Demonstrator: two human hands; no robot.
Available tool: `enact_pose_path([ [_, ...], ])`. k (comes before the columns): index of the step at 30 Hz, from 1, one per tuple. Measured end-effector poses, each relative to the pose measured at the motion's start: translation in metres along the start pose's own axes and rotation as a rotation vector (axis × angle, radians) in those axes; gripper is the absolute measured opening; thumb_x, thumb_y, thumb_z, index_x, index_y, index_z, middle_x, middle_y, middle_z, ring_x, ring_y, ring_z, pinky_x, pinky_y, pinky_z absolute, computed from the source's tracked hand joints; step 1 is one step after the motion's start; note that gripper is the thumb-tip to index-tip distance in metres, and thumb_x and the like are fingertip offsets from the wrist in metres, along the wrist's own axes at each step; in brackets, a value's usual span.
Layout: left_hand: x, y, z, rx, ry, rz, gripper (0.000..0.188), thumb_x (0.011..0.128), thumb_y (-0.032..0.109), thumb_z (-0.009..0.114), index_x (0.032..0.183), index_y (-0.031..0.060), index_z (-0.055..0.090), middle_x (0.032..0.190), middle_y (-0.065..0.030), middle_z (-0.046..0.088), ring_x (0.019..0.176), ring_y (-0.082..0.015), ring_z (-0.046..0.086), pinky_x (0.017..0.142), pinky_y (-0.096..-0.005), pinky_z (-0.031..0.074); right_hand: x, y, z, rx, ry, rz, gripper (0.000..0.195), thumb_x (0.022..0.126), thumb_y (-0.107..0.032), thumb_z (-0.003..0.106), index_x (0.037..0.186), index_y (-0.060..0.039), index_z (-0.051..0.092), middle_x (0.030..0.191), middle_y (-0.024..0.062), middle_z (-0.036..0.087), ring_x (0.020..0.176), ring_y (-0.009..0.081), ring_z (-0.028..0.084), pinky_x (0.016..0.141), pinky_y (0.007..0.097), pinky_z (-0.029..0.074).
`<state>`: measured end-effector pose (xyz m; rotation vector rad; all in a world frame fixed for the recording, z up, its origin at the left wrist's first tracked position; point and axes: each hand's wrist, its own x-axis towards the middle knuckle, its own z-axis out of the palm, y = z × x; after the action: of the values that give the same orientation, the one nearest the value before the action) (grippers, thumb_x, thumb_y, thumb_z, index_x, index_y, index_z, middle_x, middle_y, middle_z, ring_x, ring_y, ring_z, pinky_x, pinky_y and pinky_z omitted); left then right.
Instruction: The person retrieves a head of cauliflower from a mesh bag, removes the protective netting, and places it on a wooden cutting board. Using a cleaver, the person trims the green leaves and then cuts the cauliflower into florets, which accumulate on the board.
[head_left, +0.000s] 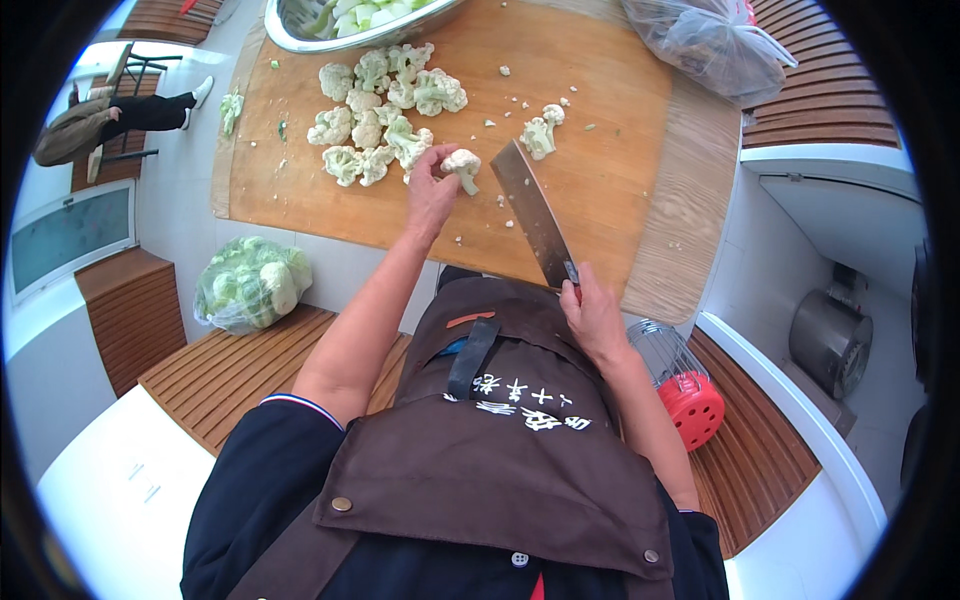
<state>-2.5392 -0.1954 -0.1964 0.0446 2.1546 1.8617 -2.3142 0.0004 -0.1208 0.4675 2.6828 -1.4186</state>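
My left hand (431, 196) pinches a small cauliflower floret (466, 169) by its side, just over the wooden cutting board (592, 206). In my right hand (592, 311) is the handle of a cleaver (534, 217). Its broad blade slants up and left over the board, its tip a little to the right of the held floret, and white crumbs stick to it. Cut cauliflower florets (366, 129) lie in a loose heap beyond my left hand. Another cauliflower piece (537, 138) rests apart, beyond the blade's tip.
At the board's far edge stands a metal bowl (281, 30) of pale green chopped vegetable. A filled plastic bag (697, 45) lies far right. Bagged vegetable heads (255, 285) sit on the slatted bench at left. A red-ended wire basket (690, 409) is by my right arm. A person (75, 135) sits far left.
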Motion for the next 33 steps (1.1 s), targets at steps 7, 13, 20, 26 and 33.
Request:
enact_pose_path([
  [7,0.016,0.005,0.002,0.189,0.002,0.009,0.03,0.085,0.008,0.075,0.111,0.0003,0.063,0.098,-0.0052,0.069,0.085,-0.0124,0.065,0.073,-0.0255,0.053,-0.004,-0.003,0.0,0.062,-0.052,0.064,0.013,0.094,-0.01,0.057,0.096,-0.0009,0.047,0.079,0.0279,0.06,0.074,0.0496,0.059,0.062,0.0549,0.045],
  [13,0.023,0.011,0.008,0.252,0.056,-0.018,0.023,0.076,0.014,0.082,0.086,0.0029,0.064,0.081,-0.0036,0.067,0.074,-0.0118,0.061,0.068,-0.0279,0.05,0.004,-0.009,-0.002,0.004,-0.025,-0.026,0.015,0.095,-0.012,0.055,0.099,-0.0009,0.046,0.082,0.0281,0.061,0.077,0.0498,0.06,0.064,0.0561,0.045],
  [20,0.022,0.004,0.006,0.294,0.079,-0.012,0.02,0.078,0.011,0.081,0.085,0.0033,0.064,0.078,-0.0027,0.067,0.071,-0.0106,0.06,0.067,-0.0272,0.051,0.015,-0.022,-0.003,-0.023,-0.136,0.061,0.017,0.096,-0.014,0.054,0.102,-0.0008,0.045,0.083,0.029,0.062,0.077,0.0508,0.06,0.067,0.058,0.046],
  [26,0.021,-0.003,0.005,0.36,0.144,0.043,0.018,0.08,0.009,0.08,0.084,0.0026,0.064,0.078,-0.0035,0.068,0.07,-0.0105,0.061,0.066,-0.0273,0.051,0.02,-0.032,0.014,-0.095,-0.098,-0.005,0.017,0.093,-0.012,0.054,0.101,0.0002,0.044,0.083,0.0277,0.064,0.077,0.0505,0.061,0.067,0.0584,0.047],
  [33,0.016,-0.013,0.002,0.346,0.192,0.076,0.02,0.078,0.01,0.081,0.083,0.0023,0.064,0.076,-0.0046,0.067,0.069,-0.0127,0.061,0.066,-0.0294,0.051,0.024,-0.025,0.023,-0.164,-0.151,0.01,0.019,0.092,-0.012,0.055,0.102,0.0009,0.045,0.082,0.0283,0.064,0.077,0.0504,0.062,0.068,0.0579,0.048],
])
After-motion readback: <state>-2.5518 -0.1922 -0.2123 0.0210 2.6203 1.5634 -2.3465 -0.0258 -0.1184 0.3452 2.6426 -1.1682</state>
